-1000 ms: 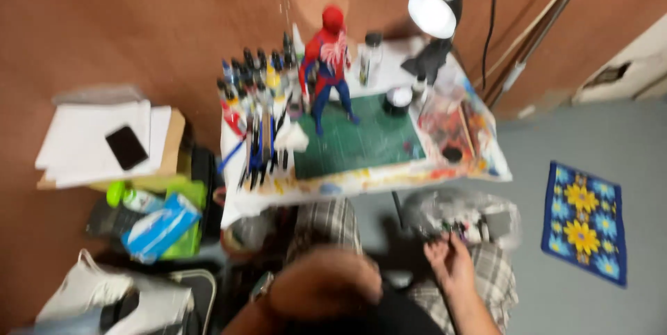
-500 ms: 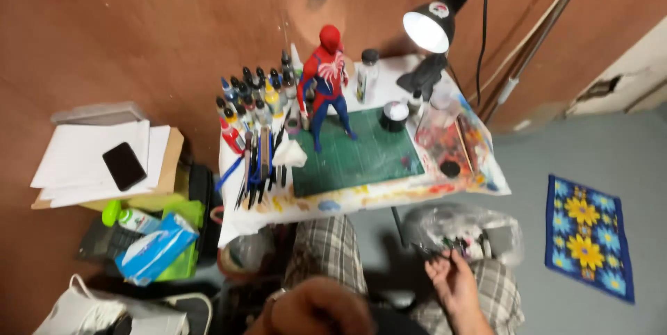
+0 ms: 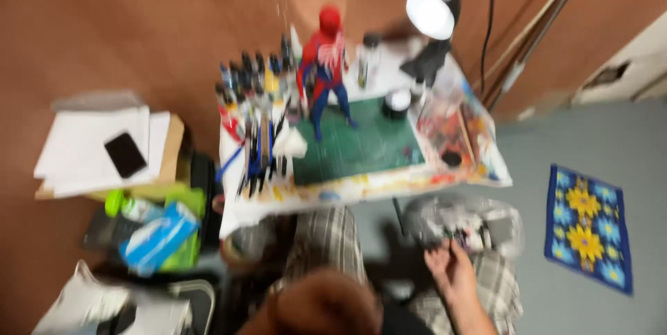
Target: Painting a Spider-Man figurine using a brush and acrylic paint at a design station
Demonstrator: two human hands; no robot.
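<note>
Right hand (image 3: 455, 272), open and empty, reaches into the clear bag (image 3: 464, 218) at five o'clock below the tabletop (image 3: 361, 185); left hand unseen.

A small paint-stained table (image 3: 361, 192) carries a green cutting mat (image 3: 361, 144), what look like paint bottles (image 3: 253, 74) and a desk lamp (image 3: 434, 22).

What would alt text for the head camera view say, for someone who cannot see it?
A blurred look down at a small paint-smeared table bearing a red-and-blue costumed figurine on a green cutting mat, beside rows of small paint bottles and a lit black desk lamp. Below, the person's right hand rests open over a plaid-clad lap near a clear plastic bag.
</note>
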